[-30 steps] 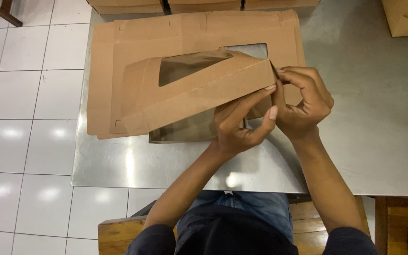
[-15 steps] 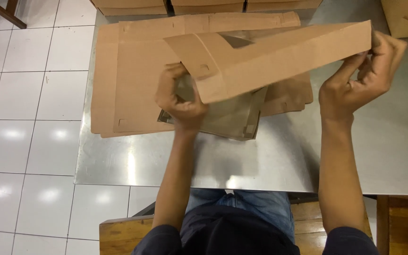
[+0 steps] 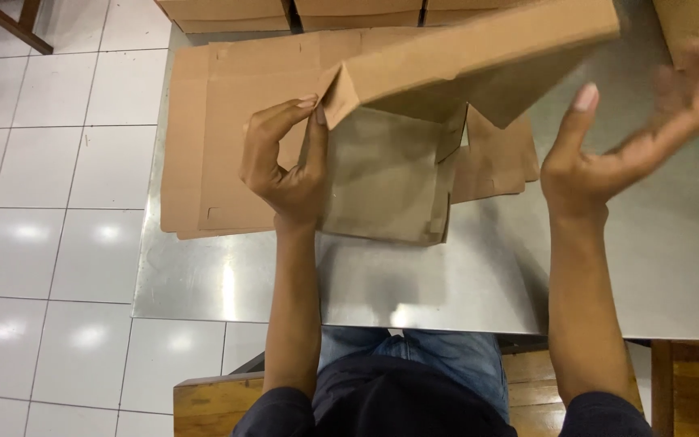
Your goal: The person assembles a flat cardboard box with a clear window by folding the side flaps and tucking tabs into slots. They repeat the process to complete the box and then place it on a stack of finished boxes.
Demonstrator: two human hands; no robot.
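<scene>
Pinched between thumb and fingers of the left hand [image 3: 285, 166], the near-left corner of a half-folded cardboard box [image 3: 414, 121] sits at the centre of the frame, with the box held up above a steel table [image 3: 463, 283]. From that grip the box extends up and to the right: its long flap [image 3: 479, 44] runs as a slanted band from the pinched corner toward the upper right of the frame, while the open body hangs below it, its shadowed inner wall facing the camera. On the right of the frame the right hand [image 3: 616, 154] is open and grasps nothing, fingers spread and blurred, palm turned toward the box and clear of it, just off the far end of the flap. The left hand is thus the only one in contact; the right is nearer the free end of the long axis. Flat brown cardboard sheets [image 3: 204, 146] lie stacked on the table beneath and to the left of the box. Finished boxes [image 3: 228, 12] line the top edge of the frame. White floor tiles [image 3: 50, 243] fill the left side, and a wooden bench [image 3: 212, 400] shows at the bottom beneath the person's lap.
</scene>
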